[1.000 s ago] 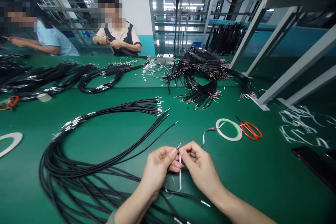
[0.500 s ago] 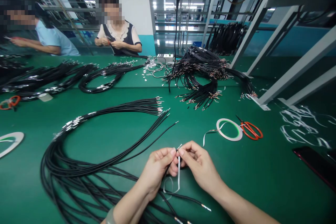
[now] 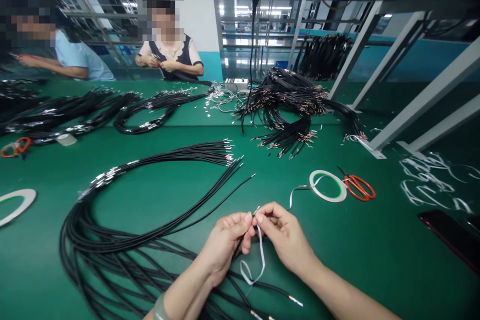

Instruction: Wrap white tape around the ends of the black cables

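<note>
My left hand (image 3: 228,240) pinches a black cable just below its stripped tip (image 3: 257,208), near the lower middle of the view. Against the same tip, my right hand (image 3: 281,225) has thumb and forefinger closed, and a thin white tape strip (image 3: 262,252) hangs in a loop from the fingers. The exact contact between tape and cable is hidden by the fingertips. A large curved bundle of black cables (image 3: 71,225) lies to the left, with its ends fanned out beyond my hands. Several loose cable ends (image 3: 295,300) stick out below my wrists.
A white tape roll (image 3: 313,191) and orange scissors (image 3: 369,191) lie right of centre. Tape scraps (image 3: 416,195) and a dark phone-like object (image 3: 446,235) are at the right. More cable bundles (image 3: 288,90) and metal posts (image 3: 405,105) stand behind. Two people sit across the green table (image 3: 180,130).
The hanging tape strip has swung to the right and its loop has changed shape. My hands have stayed nearly in place, and the view has shifted slightly.
</note>
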Demonstrator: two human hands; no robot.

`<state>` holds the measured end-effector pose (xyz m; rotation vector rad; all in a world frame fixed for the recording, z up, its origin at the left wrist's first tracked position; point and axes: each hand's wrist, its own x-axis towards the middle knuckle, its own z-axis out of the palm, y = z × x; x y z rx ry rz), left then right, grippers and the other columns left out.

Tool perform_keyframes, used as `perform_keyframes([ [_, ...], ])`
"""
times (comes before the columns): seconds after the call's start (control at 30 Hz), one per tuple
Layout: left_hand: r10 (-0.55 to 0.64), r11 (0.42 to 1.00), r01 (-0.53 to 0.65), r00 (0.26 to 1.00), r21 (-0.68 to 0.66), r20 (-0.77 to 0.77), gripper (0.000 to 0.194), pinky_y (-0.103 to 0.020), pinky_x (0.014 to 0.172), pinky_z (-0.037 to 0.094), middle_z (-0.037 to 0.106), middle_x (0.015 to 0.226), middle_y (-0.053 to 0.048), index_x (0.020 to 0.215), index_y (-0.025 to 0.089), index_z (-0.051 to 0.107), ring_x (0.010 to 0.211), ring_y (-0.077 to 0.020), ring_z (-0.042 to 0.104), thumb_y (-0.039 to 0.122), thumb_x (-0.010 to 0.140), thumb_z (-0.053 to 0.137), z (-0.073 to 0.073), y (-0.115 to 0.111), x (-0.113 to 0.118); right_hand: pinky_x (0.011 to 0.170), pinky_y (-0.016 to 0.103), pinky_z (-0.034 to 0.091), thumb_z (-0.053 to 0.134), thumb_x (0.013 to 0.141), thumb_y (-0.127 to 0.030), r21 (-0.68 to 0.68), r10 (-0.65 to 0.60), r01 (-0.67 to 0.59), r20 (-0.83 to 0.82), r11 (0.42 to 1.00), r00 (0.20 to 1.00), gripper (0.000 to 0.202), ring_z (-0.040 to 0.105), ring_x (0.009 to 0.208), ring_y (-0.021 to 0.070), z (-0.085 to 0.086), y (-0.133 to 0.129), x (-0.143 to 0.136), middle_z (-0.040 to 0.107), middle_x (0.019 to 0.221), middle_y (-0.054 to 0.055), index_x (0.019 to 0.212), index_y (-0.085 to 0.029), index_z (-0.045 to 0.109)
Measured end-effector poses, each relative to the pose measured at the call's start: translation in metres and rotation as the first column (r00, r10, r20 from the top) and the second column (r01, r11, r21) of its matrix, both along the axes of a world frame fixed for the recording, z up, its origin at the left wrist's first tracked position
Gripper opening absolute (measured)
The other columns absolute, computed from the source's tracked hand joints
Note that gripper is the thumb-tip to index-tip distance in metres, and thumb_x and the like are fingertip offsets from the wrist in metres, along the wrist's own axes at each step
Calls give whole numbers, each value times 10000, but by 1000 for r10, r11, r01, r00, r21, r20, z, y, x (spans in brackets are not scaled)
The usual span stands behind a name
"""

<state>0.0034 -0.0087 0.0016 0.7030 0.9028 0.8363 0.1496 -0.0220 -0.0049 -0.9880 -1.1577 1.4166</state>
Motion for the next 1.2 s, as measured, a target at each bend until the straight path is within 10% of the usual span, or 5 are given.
perform_keyframes([
  [0.3, -24, 999, 24, 1000, 46, 2, 234, -140, 429, 318, 555, 482, 24, 690, 107, 629, 379, -32, 425, 316, 791, 657, 7, 1, 1, 604, 277, 506, 596, 859, -348, -191, -54, 20, -170, 981, 984, 171, 573, 580, 112, 0, 8, 4, 631, 729, -3, 846, -180, 567],
  [0.73, -118, 954, 109, 993, -281, -14, 273, -95, 291, 196, 435, 416, 75, 650, 122, 581, 303, -10, 388, 346, 725, 717, 7, 5, -9, 498, 196, 430, 705, 778, -277, -80, -98, 85, -187, 993, 977, 226, 597, 605, 99, 2, 6, 1, 690, 898, 29, 838, -211, 498],
  [1.2, -103, 942, 158, 975, -295, 195, 186, -76, 300, 269, 451, 468, 63, 680, 94, 608, 322, 9, 363, 229, 745, 718, 8, 4, -11, 551, 214, 440, 707, 778, -280, -94, -53, 32, -228, 995, 972, 280, 597, 646, 112, -4, 6, 2, 677, 906, 30, 942, -220, 489],
])
